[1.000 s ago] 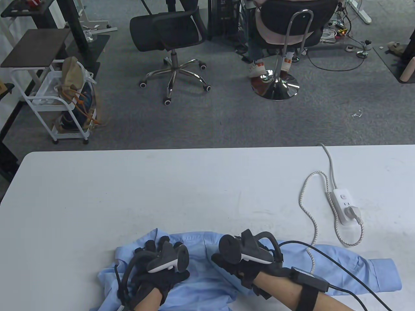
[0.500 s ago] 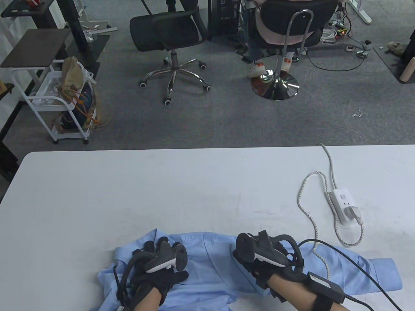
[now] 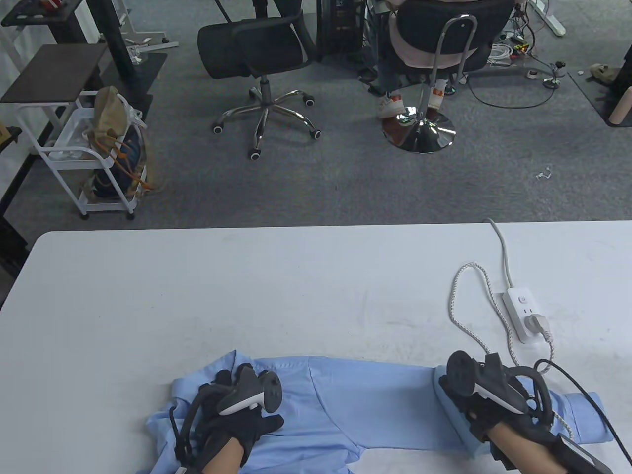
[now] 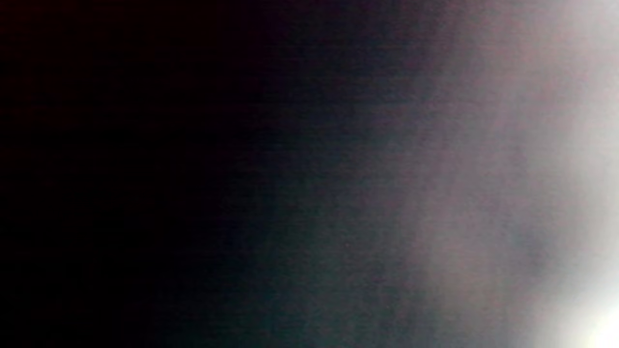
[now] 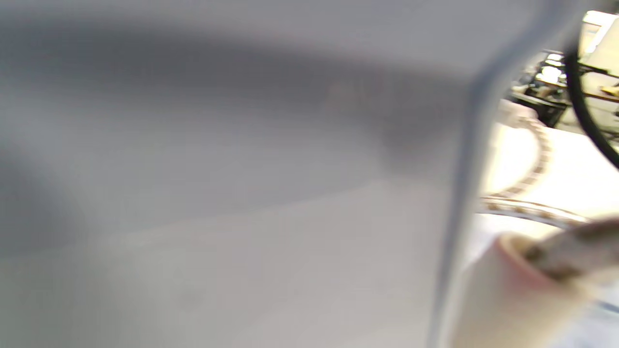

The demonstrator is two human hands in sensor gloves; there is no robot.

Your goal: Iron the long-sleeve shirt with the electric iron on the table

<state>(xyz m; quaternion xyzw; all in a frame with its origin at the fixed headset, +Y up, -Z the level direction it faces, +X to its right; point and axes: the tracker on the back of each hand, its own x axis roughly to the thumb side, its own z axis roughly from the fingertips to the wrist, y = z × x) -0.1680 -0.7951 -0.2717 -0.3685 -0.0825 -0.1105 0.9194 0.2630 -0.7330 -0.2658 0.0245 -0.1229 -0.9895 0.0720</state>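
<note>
A light-blue long-sleeve shirt (image 3: pixel 375 400) lies along the table's near edge, with one sleeve stretched to the right and ending in its cuff (image 3: pixel 587 414). My left hand (image 3: pixel 237 414) rests flat on the shirt's body at the left, fingers spread. My right hand (image 3: pixel 471 402) grips a pale blue iron (image 3: pixel 452 422) that sits on the sleeve, a little short of the cuff. The iron's braided cord (image 3: pixel 461 321) loops back to the plug. The left wrist view is dark and blurred. The right wrist view shows blurred cloth and the braided cord (image 5: pixel 537 159).
A white power strip (image 3: pixel 523 313) with the plug in it lies on the white table (image 3: pixel 197 296) behind the right hand. Black glove cables trail at the right. Beyond the far edge stand office chairs (image 3: pixel 261 49), a seated person and a white cart (image 3: pixel 84 153).
My right hand has slid the iron to the right along the sleeve, from the shirt's middle to near the cuff. The sleeve now lies flatter. The left hand has barely moved.
</note>
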